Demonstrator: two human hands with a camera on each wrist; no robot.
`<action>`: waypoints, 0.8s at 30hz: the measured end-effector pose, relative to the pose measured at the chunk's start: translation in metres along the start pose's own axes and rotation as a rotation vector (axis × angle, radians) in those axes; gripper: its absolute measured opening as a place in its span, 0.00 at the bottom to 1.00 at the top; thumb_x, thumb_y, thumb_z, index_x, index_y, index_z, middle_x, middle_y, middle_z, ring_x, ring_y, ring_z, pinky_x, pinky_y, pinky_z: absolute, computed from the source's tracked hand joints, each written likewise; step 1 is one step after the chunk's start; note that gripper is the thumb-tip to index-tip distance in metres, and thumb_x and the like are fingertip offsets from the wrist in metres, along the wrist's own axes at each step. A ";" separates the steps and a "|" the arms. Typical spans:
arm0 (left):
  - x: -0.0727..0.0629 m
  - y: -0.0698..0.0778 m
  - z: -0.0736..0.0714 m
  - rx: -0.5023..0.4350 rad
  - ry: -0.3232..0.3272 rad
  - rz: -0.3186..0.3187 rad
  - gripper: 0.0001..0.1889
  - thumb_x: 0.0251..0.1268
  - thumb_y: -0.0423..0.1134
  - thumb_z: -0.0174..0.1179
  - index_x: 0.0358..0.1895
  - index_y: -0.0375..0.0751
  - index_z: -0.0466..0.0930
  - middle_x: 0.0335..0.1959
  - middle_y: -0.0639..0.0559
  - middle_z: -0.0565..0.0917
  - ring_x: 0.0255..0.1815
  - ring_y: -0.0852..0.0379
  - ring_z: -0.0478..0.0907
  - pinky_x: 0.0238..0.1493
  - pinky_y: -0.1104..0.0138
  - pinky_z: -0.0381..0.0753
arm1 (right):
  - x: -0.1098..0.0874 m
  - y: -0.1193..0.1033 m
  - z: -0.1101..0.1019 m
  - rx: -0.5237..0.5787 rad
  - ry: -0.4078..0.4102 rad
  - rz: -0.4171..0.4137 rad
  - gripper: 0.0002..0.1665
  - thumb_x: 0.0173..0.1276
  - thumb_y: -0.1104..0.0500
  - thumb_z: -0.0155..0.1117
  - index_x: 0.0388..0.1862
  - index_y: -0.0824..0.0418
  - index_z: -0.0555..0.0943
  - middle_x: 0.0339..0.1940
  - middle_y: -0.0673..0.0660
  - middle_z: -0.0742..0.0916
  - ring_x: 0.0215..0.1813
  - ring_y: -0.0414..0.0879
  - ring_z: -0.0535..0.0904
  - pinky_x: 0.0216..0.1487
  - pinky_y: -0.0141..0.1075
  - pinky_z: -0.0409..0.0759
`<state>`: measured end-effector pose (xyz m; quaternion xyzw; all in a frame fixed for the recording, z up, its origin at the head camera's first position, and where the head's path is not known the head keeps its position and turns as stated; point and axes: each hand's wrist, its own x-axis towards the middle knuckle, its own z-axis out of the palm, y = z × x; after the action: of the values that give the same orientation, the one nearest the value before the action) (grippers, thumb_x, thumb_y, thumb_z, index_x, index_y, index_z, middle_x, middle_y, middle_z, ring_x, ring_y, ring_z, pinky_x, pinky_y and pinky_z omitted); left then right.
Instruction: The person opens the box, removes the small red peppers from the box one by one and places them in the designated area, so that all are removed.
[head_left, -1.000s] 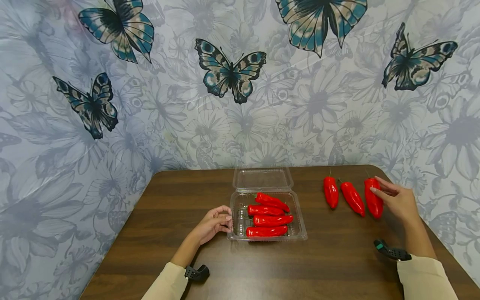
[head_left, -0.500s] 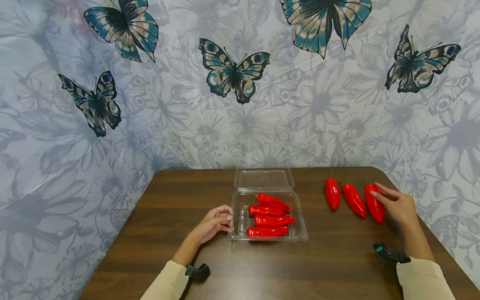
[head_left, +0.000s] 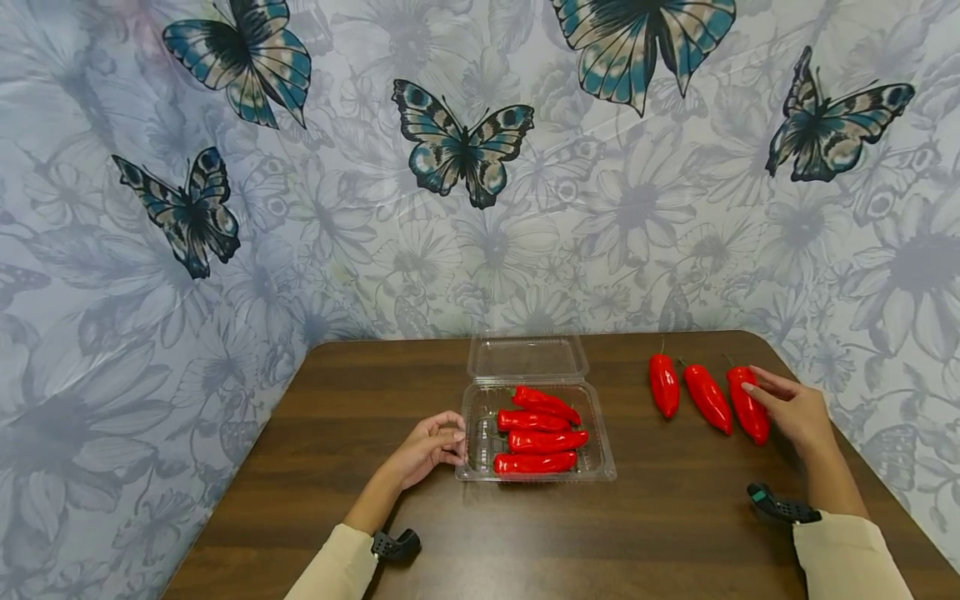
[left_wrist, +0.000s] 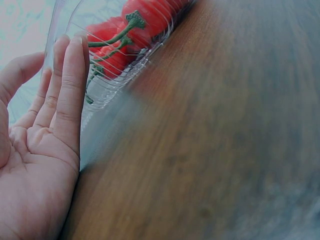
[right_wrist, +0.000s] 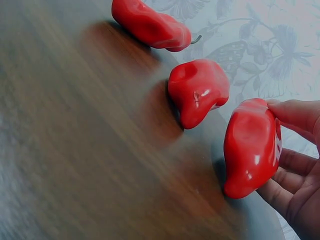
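On dark wood table (head_left: 375,392), butterfly-print walls (head_left: 465,150) — corner.

From our seat, the brown table (head_left: 660,533) lies bare across the near strip at 6 o'clock, and between the clear clamshell tray (head_left: 600,462) and the three loose peppers (head_left: 707,397) at 2 o'clock we see an open lane of wood. Our left hand (head_left: 429,446) presses the tray's 9 o'clock wall, closing that side, and the raised lid (head_left: 527,357) blocks 12 o'clock. Our right hand (head_left: 791,408) crowds the outermost pepper (right_wrist: 251,146), with the wall close behind.
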<state>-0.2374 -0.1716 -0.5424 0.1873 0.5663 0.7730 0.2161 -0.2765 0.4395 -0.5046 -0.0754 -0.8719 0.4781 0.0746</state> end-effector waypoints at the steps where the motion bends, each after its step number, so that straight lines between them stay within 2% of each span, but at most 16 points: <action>1: 0.000 0.000 0.000 -0.001 0.001 -0.001 0.09 0.76 0.24 0.47 0.49 0.40 0.73 0.31 0.51 0.84 0.32 0.58 0.84 0.41 0.63 0.88 | 0.000 0.000 0.000 -0.009 -0.004 0.000 0.39 0.71 0.39 0.65 0.73 0.59 0.72 0.39 0.24 0.77 0.41 0.26 0.71 0.35 0.20 0.79; 3: 0.000 -0.001 0.000 -0.002 0.003 -0.002 0.09 0.76 0.24 0.47 0.49 0.40 0.73 0.31 0.50 0.84 0.32 0.58 0.84 0.41 0.63 0.88 | 0.000 0.001 0.000 -0.027 -0.007 -0.001 0.39 0.71 0.38 0.64 0.72 0.59 0.72 0.39 0.24 0.77 0.46 0.34 0.75 0.36 0.20 0.77; 5: 0.000 -0.001 0.000 -0.003 0.007 -0.002 0.09 0.76 0.24 0.48 0.48 0.40 0.73 0.31 0.50 0.84 0.32 0.58 0.84 0.40 0.63 0.88 | 0.000 0.001 0.000 -0.039 -0.011 0.003 0.39 0.72 0.38 0.63 0.72 0.59 0.72 0.40 0.25 0.78 0.53 0.47 0.77 0.36 0.19 0.75; 8: -0.001 -0.002 0.000 -0.008 0.012 -0.002 0.09 0.76 0.24 0.48 0.49 0.40 0.73 0.31 0.50 0.84 0.32 0.58 0.84 0.40 0.63 0.88 | 0.000 0.002 0.000 -0.052 -0.012 0.013 0.40 0.72 0.36 0.61 0.72 0.60 0.72 0.42 0.29 0.81 0.64 0.67 0.72 0.35 0.18 0.72; 12: -0.001 -0.002 0.000 -0.008 0.011 0.001 0.09 0.76 0.24 0.47 0.49 0.40 0.73 0.31 0.50 0.84 0.32 0.58 0.84 0.40 0.63 0.88 | 0.001 0.002 0.001 -0.051 -0.017 0.022 0.40 0.72 0.36 0.61 0.72 0.61 0.72 0.43 0.32 0.82 0.67 0.71 0.68 0.34 0.17 0.72; 14: 0.000 -0.002 -0.001 -0.006 0.009 0.002 0.09 0.76 0.24 0.47 0.49 0.40 0.73 0.31 0.50 0.84 0.32 0.58 0.84 0.40 0.63 0.88 | 0.001 0.002 0.002 -0.063 -0.014 0.019 0.41 0.72 0.36 0.61 0.72 0.61 0.72 0.46 0.39 0.85 0.67 0.70 0.69 0.36 0.20 0.74; 15: 0.000 -0.002 -0.001 -0.005 0.008 0.003 0.09 0.76 0.24 0.47 0.49 0.40 0.73 0.31 0.50 0.84 0.32 0.58 0.84 0.40 0.63 0.88 | 0.001 0.001 0.002 -0.075 -0.010 0.016 0.41 0.72 0.36 0.61 0.71 0.62 0.73 0.48 0.45 0.87 0.66 0.69 0.70 0.39 0.23 0.76; 17: 0.000 -0.002 -0.001 -0.004 0.005 0.004 0.09 0.76 0.24 0.47 0.49 0.40 0.73 0.31 0.50 0.84 0.32 0.58 0.84 0.40 0.63 0.88 | 0.002 0.001 0.003 -0.091 -0.008 0.013 0.41 0.72 0.36 0.61 0.71 0.63 0.72 0.56 0.61 0.87 0.67 0.71 0.69 0.51 0.37 0.80; 19: 0.000 -0.001 -0.001 -0.006 0.005 0.004 0.09 0.76 0.24 0.47 0.49 0.39 0.73 0.31 0.50 0.84 0.32 0.58 0.84 0.40 0.63 0.88 | 0.002 0.000 0.005 -0.108 -0.007 0.006 0.41 0.73 0.36 0.61 0.70 0.64 0.73 0.63 0.72 0.81 0.67 0.73 0.68 0.59 0.55 0.76; 21: 0.000 -0.001 -0.001 -0.008 0.006 0.004 0.09 0.76 0.24 0.47 0.49 0.39 0.73 0.31 0.50 0.84 0.32 0.58 0.84 0.40 0.63 0.88 | 0.002 0.000 0.007 -0.112 -0.009 -0.002 0.40 0.73 0.37 0.60 0.70 0.66 0.72 0.65 0.76 0.76 0.68 0.75 0.66 0.61 0.68 0.68; 24: 0.000 -0.001 -0.001 -0.010 0.008 0.004 0.09 0.76 0.24 0.47 0.49 0.39 0.73 0.31 0.50 0.84 0.32 0.58 0.84 0.40 0.63 0.88 | 0.001 0.000 0.009 -0.111 -0.013 -0.014 0.40 0.73 0.37 0.60 0.69 0.67 0.73 0.65 0.77 0.76 0.68 0.76 0.66 0.61 0.70 0.66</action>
<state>-0.2374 -0.1720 -0.5439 0.1842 0.5627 0.7771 0.2134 -0.2791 0.4326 -0.5095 -0.0703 -0.8981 0.4289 0.0678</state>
